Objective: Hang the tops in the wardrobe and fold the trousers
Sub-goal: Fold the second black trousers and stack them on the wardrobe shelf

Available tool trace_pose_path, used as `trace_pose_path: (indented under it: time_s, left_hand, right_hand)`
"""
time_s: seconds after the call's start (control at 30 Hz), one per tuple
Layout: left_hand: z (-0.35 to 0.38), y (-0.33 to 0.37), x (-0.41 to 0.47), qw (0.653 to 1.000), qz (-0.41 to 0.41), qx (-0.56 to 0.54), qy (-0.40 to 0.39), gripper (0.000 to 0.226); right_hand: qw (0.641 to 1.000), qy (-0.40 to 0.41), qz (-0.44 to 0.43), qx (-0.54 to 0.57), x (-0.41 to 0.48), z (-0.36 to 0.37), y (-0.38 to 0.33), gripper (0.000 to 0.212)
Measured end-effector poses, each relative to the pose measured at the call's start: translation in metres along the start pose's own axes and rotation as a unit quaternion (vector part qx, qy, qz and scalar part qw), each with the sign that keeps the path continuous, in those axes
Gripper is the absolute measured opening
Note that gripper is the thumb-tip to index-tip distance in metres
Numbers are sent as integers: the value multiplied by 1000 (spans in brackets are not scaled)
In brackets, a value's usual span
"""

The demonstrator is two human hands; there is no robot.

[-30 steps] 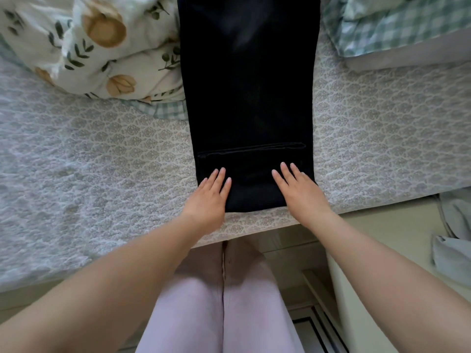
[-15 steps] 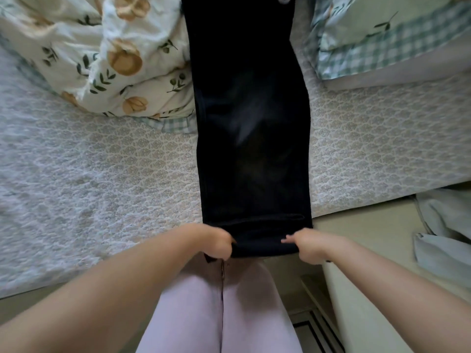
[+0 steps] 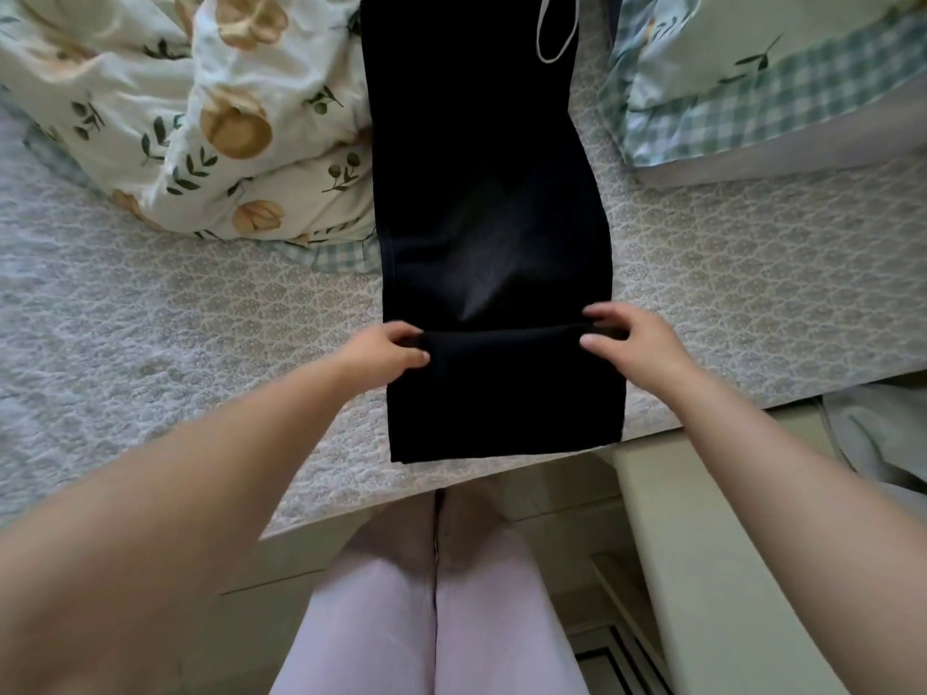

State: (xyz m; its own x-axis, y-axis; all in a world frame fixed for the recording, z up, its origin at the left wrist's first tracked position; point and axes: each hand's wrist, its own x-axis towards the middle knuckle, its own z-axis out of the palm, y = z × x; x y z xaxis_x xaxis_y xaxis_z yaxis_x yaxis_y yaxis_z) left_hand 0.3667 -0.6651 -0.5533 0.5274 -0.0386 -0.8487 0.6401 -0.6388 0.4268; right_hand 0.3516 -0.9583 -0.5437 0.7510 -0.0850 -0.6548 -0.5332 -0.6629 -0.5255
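Black trousers [image 3: 481, 203] lie lengthwise on the bed, stretching away from me, with a white drawstring loop [image 3: 554, 40] near the far end. Their near end is doubled over onto the rest, making a flap whose far edge runs across between my hands. My left hand [image 3: 386, 351] pinches the left corner of that flap. My right hand [image 3: 627, 338] pinches its right corner, thumb and fingers on either side of the cloth. The fold itself lies at the bed's front edge.
The bed has a grey patterned cover [image 3: 175, 333]. A floral duvet [image 3: 200, 107] is bunched at the back left, touching the trousers. A green checked pillow [image 3: 762, 77] lies at the back right. A pale cabinet top [image 3: 712, 544] with light cloth [image 3: 883, 433] stands at the right.
My hands went from lying flat on the trousers' near end to gripping it at the bed edge. They have carried it forward, so it lies doubled over the legs.
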Motion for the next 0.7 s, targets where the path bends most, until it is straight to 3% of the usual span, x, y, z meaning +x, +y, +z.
trace_pose_path:
  time_s: [0.07, 0.13, 0.23, 0.37, 0.5, 0.6, 0.7]
  left_hand:
    - [5, -11, 1, 994, 19, -31, 101, 47]
    - [16, -25, 0, 987, 18, -20, 161, 52]
    - [38, -38, -1, 987, 2, -23, 156, 54]
    - [44, -42, 8, 988, -32, 59, 142, 52]
    - [40, -39, 15, 974, -83, 31, 207, 69]
    - [49, -52, 21, 975, -135, -78, 160, 68]
    - [54, -57, 9, 966, -179, -175, 72, 56]
  right_hand:
    - [995, 64, 49, 59, 6, 12, 8, 48]
    - [993, 40, 108, 18, 6, 31, 20, 55]
    - [987, 22, 156, -29, 2, 48, 28, 49]
    - [984, 21, 161, -66, 11, 54, 33, 42]
    - [972, 123, 193, -45, 20, 46, 32, 69]
    - [960, 75, 261, 73, 22, 53, 40, 75]
    - [952, -6, 290, 97, 8, 56, 40, 62]
